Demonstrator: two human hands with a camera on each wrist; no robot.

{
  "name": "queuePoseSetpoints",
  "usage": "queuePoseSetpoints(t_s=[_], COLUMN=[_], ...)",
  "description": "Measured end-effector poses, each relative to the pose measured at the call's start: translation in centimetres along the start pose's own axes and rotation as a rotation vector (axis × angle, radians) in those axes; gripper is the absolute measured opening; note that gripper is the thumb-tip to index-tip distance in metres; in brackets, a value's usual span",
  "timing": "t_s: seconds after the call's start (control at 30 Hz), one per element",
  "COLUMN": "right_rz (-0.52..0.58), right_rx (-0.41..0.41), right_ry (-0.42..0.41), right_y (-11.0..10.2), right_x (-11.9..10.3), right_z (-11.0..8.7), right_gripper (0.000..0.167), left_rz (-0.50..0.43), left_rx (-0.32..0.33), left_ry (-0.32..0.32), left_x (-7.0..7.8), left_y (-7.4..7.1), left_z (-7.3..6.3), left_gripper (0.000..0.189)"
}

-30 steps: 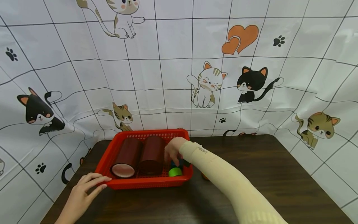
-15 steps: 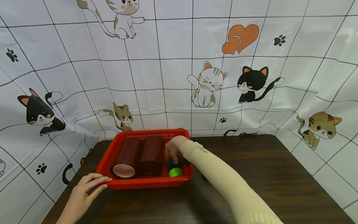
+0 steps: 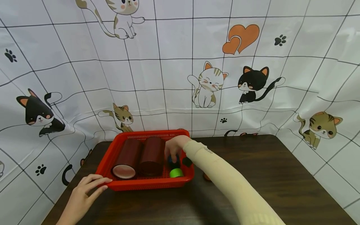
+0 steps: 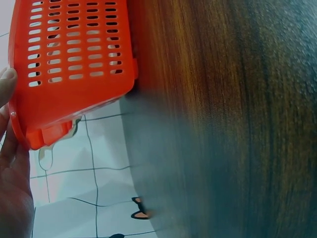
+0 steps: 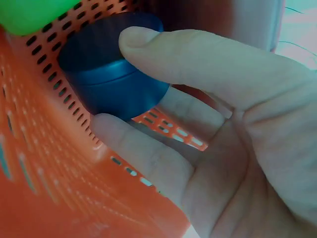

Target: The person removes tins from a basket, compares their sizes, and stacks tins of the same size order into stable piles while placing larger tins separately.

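My right hand (image 3: 175, 146) reaches into the right end of a red slotted plastic basket (image 3: 146, 184). It holds a small dark blue round tin (image 5: 116, 89). In the right wrist view the thumb lies on the tin's flat face and the fingers are around its side. A bright green round thing (image 3: 176, 173) lies just nearer to me in the basket. My left hand (image 3: 82, 192) grips the basket's near left corner. The left wrist view has its thumb and fingers on either side of the rim (image 4: 17, 124).
Two large dark-brown cylinders (image 3: 127, 154) lie side by side in the basket's left and middle. A small dark thing (image 3: 187, 161) is by the right wrist. An orange-brown object (image 3: 206, 177) sits on the dark wooden table (image 3: 253, 168), partly behind the sleeve. A cat-print sheet (image 3: 174, 75) hangs behind.
My right hand has shifted slightly left with the blue tin, and the dark thing beside its wrist shows more. My left hand stays on the basket's corner.
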State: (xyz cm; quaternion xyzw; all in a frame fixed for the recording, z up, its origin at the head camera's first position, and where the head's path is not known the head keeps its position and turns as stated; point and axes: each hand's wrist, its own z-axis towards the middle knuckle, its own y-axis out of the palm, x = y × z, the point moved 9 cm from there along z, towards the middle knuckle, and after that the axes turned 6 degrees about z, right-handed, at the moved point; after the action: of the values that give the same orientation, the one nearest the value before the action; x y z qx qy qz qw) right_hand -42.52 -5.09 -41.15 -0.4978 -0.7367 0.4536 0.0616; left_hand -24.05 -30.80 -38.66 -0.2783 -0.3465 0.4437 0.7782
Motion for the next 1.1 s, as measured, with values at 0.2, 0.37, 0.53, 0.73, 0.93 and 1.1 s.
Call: queuePoseSetpoints(t_s=[0.2,0.37,0.53,0.73,0.93,1.1], right_rz=[0.052,0.101,0.121,0.162,0.176,0.299], right_rx=[0.059,0.08,0.142,0.23,0.407,0.507], right_ry=[-0.056,-0.102,-0.155,-0.198,-0.254,-0.326], right_y=[-0.9,-1.2,-1.8,-2.1,-3.1,-3.4], right_x=[-0.5,-0.8,-1.0,-0.9,-0.2,0.8], right_z=[-0.8,-1.4,-2.2,-3.7,-5.7,-7.4], right_gripper=[0.039,0.041,0.043,0.043,0.043,0.048], left_rz=[-0.02,-0.016,-0.017,-0.023,-0.014,-0.022], left_rx=[0.01,-0.002,0.005,0.004,-0.016,0.001], left_ry=[0.016,0.007,0.021,0.02,-0.004,0.008], left_x=[0.2,0.1,0.2,0.0,-0.3,-0.1], left_y=[0.0,0.2,0.2,0.1,0.3,0.1], left_z=[0.2,0.2,0.3,0.1,0.2,0.1], left_gripper=[0.043,0.042,0.04,0.04,0.039,0.04])
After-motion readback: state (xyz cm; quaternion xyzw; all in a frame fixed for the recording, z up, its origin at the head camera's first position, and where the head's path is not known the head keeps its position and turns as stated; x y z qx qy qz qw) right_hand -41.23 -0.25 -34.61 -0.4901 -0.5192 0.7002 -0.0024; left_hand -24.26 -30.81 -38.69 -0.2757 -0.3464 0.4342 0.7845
